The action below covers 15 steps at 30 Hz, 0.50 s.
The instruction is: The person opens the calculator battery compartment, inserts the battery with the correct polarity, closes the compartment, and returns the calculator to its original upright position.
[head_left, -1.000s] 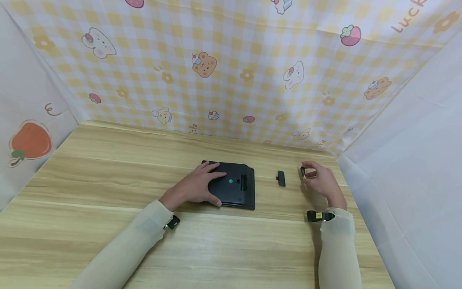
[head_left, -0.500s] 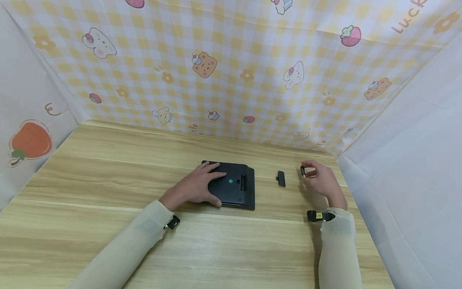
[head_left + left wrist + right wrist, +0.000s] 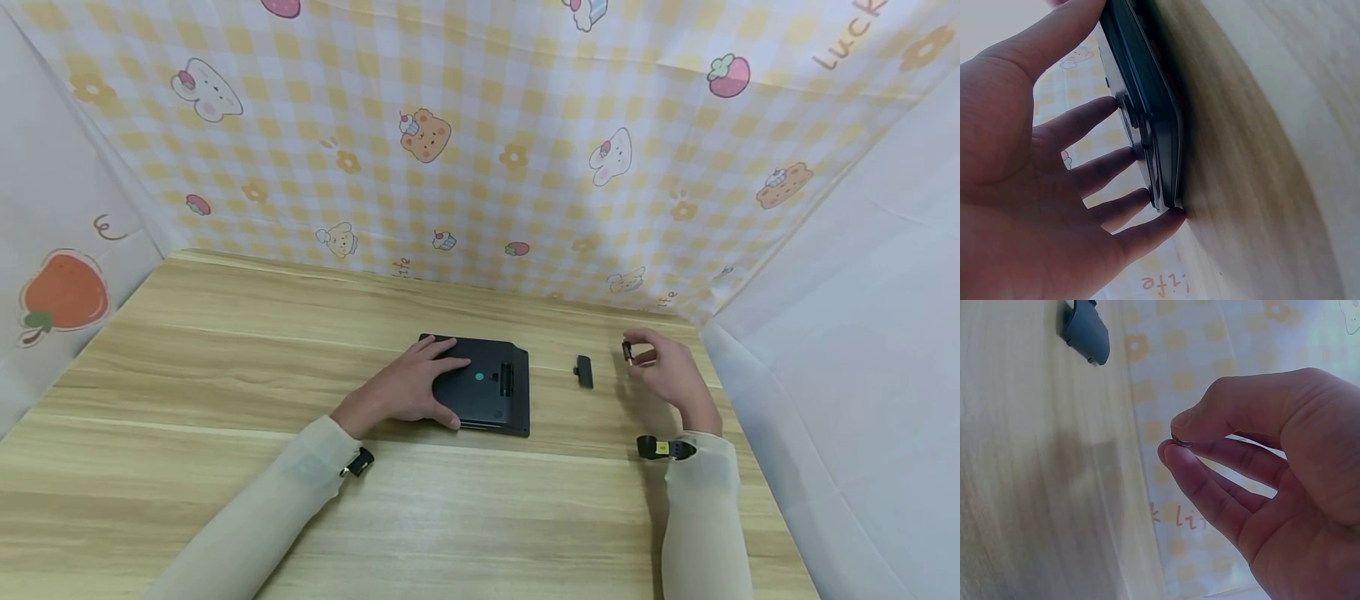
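Observation:
A black calculator [image 3: 480,392] lies face down on the table, a green round sticker on its back and its battery compartment [image 3: 506,379] uncovered. My left hand [image 3: 412,383] rests spread over its left part. In the left wrist view, the fingertips of that hand [image 3: 1072,169] touch the calculator's back and edge [image 3: 1147,119]. To the right, my right hand [image 3: 667,371] pinches a small black battery with a copper-coloured end [image 3: 627,352] above the table. Most of the battery [image 3: 1182,442] is hidden by thumb and fingers in the right wrist view.
The small black battery cover [image 3: 584,372] lies on the wooden table [image 3: 480,517] between the calculator and my right hand. A yellow checked cloth [image 3: 480,200] hangs behind the table, and a white sheet [image 3: 862,375] stands at the right edge.
My right hand has shifted very slightly left and away from me with the battery. The left hand, calculator and cover have stayed put.

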Tool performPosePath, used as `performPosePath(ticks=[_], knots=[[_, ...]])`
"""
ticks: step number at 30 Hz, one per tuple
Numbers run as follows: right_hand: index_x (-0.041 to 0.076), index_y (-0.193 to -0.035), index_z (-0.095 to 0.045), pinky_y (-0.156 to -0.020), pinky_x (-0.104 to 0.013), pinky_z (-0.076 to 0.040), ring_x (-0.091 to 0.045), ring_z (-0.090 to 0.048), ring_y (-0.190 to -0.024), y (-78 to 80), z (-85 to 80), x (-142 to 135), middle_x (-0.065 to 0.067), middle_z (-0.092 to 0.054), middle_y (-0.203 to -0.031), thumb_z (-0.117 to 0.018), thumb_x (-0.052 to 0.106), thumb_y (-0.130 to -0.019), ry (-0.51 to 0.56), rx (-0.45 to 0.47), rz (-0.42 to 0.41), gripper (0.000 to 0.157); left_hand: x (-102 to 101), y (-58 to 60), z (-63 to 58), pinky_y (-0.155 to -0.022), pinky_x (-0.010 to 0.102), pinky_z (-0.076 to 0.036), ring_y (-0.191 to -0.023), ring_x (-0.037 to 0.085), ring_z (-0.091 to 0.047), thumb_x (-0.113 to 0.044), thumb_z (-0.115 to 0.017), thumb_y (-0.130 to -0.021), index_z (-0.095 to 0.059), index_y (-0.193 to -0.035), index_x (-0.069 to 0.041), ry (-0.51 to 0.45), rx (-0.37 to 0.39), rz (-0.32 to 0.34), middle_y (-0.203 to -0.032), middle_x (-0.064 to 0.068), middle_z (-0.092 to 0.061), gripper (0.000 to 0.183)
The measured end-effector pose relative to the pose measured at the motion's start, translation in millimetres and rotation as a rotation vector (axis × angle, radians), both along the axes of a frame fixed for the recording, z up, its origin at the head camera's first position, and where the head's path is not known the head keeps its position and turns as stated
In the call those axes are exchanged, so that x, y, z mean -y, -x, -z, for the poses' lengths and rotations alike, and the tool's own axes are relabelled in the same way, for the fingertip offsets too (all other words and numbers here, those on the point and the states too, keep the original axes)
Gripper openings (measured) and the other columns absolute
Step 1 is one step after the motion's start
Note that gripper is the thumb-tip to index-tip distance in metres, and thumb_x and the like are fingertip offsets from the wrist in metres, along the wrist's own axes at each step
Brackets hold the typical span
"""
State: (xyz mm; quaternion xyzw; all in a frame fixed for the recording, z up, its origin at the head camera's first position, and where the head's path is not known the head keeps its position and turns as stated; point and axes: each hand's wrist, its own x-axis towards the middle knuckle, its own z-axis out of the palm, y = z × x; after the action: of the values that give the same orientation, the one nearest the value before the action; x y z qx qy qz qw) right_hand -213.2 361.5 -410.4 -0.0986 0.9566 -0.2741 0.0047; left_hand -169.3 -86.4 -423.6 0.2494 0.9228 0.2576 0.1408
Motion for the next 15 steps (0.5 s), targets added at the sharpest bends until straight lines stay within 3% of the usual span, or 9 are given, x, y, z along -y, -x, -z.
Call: performPosePath(ticks=[15], knots=[[-0.004,-0.149,-0.062,-0.091,-0.059,-0.062,-0.045,-0.075,-0.111,-2.3,-8.6,10.1,-0.027,-0.065,-0.147,-0.076,-0.004,-0.094,-0.005,-0.014,-0.023,0.057,0.0,-0.3,-0.2,-0.128,0.067,-0.028,-0.166,0.045,-0.016,-0.047,-0.096,-0.085,-0.054,-0.166,-0.016,0.002,-0.001,-0.001,-0.180,0.015,-0.027,0.096]])
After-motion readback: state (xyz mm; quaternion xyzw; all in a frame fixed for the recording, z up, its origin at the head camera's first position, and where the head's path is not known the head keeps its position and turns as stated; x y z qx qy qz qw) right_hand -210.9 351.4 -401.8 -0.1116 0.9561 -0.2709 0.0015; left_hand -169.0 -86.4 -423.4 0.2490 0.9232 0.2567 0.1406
